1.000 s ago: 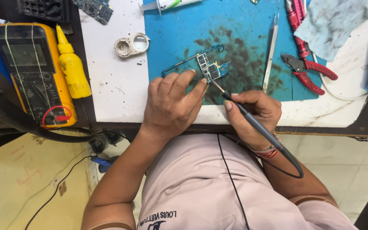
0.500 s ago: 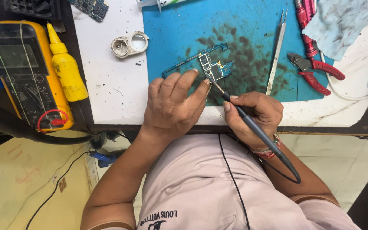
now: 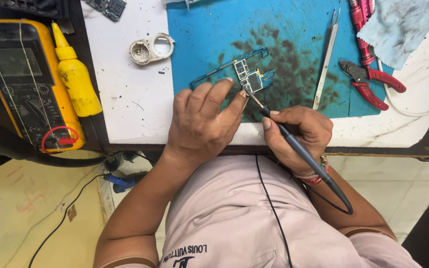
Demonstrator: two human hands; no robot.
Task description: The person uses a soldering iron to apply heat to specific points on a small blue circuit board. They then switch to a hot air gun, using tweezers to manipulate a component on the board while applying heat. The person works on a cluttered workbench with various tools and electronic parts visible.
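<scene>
A small blue circuit board (image 3: 247,73) lies on a stained blue work mat (image 3: 209,34). My left hand (image 3: 202,121) rests on the mat with its fingertips pressing the board's near edge. My right hand (image 3: 301,134) grips a dark soldering iron (image 3: 294,149) like a pen; its metal tip touches the board beside my left index finger. The iron's cable trails down over my lap.
A yellow multimeter (image 3: 23,84) and a yellow squeeze bottle (image 3: 75,74) stand at the left. A white round frame part (image 3: 150,48) lies on the white tabletop. Tweezers (image 3: 326,62), red-handled cutters (image 3: 371,82) and a grey cloth (image 3: 403,25) sit at the right.
Both hands hold the same pose on the board and the iron. The view has shifted slightly; the iron's tip stays at the board.
</scene>
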